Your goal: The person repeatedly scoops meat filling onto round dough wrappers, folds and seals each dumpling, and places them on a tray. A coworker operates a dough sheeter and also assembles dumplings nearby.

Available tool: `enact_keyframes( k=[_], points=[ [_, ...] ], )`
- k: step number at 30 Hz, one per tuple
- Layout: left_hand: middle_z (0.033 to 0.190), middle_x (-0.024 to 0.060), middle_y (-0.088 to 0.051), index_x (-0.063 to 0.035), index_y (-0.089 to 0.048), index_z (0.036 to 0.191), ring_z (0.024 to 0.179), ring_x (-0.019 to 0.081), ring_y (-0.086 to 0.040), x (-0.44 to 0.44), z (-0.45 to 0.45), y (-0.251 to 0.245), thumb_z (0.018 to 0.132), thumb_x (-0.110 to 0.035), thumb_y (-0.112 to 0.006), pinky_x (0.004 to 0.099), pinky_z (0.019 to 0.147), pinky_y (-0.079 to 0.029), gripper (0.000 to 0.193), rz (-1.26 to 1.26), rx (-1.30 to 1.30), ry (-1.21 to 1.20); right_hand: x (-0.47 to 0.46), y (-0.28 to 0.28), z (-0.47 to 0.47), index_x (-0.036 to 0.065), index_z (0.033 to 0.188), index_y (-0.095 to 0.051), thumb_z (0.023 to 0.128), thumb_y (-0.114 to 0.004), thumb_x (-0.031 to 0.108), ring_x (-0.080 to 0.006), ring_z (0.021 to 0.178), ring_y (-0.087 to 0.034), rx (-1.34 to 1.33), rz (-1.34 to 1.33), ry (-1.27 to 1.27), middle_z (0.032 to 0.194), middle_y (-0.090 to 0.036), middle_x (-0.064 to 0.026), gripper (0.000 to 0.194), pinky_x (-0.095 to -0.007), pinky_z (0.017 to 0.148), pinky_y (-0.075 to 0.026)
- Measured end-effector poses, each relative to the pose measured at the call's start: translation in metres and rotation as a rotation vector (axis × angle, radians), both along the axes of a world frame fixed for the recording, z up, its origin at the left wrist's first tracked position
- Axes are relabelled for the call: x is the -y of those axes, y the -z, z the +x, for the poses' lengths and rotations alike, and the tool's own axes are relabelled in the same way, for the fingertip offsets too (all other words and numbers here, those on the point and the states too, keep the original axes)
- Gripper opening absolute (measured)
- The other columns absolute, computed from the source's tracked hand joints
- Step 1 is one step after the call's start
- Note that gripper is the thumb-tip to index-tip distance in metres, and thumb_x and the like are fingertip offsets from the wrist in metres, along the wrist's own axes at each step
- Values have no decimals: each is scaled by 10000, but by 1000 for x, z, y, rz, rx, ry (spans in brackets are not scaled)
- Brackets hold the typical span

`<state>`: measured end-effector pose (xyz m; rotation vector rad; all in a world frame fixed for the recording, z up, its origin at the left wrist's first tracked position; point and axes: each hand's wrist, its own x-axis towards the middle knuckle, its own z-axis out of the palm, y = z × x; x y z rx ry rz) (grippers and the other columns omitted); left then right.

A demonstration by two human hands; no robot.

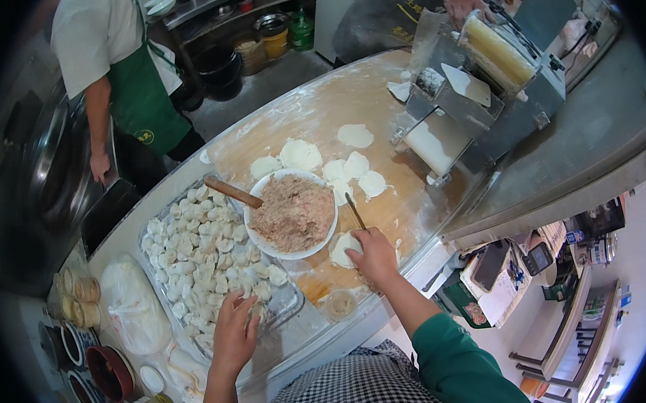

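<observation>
My left hand point(232, 334) is over the near edge of a tray point(292, 300) piled with folded dumplings point(209, 254), fingers apart and apparently holding nothing. In my right hand point(376, 258) is a thin dark stick point(355, 210), its far end pointing away from me. The fingers of that hand also reach onto a round dough wrapper point(340, 251) on the floury board point(317, 280). Between the tray and the wrappers stands a white bowl point(251, 234) of minced filling point(293, 215). A wooden handle point(232, 191) leans over the bowl's left rim. Several loose wrappers point(356, 165) lie beyond it.
A small bowl point(340, 304) sits near the front edge. At the far right a co-worker's hand point(462, 3) rests on a dough-rolling machine point(479, 101). Another person in a green apron point(144, 96) stands at far left. Jars point(82, 288) and a plastic bag point(133, 304) crowd the left end.
</observation>
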<state>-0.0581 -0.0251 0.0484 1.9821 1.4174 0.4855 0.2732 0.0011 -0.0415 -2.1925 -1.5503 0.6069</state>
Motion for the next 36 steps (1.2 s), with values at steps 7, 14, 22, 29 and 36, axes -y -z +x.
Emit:
enact_keyframes(
  k=[7, 14, 22, 29, 36],
  points=[
    [1241, 154, -590, -59, -650, 1165, 1086, 344, -601, 4, 20, -5, 837, -25, -680, 410, 933, -488, 331, 75, 3, 58, 8, -1, 6, 102, 934, -685, 763, -781, 175, -266, 876, -625, -158, 70, 87, 960, -629, -91, 210, -378, 764, -513],
    [1210, 124, -627, -34, -597, 1267, 1128, 270, -604, -5, 61, 16, 952, -99, -589, 366, 952, -494, 322, -215, 473, 24, 9, -56, -11, 69, 881, -618, 775, -758, 87, -158, 644, -561, -437, 182, 183, 779, -583, -52, 177, -289, 602, -467],
    [1288, 181, -569, 44, -466, 1322, 1185, 294, -580, -21, 121, 15, 1036, -110, -395, 438, 1027, -468, 332, -1012, 1439, -253, 42, -80, -70, 31, 1032, -654, 799, -783, 110, -126, 683, -579, -618, 335, -4, 834, -611, -60, 278, -270, 637, -503],
    [1231, 141, -632, 33, -541, 1307, 1122, 229, -620, -5, 117, 15, 1044, -181, -444, 328, 998, -457, 352, -463, 740, -70, 43, -92, -72, 10, 908, -608, 880, -724, 177, -112, 689, -562, -820, 248, 114, 808, -620, -39, 205, -269, 665, -487],
    [1132, 121, -675, 10, -590, 1213, 999, 210, -670, -12, 96, 31, 1031, -189, -481, 329, 880, -532, 291, -714, 1135, -472, 51, -75, -42, -10, 920, -609, 917, -661, 165, -166, 701, -596, -649, 159, 158, 777, -633, -95, 183, -317, 665, -495]
  ],
)
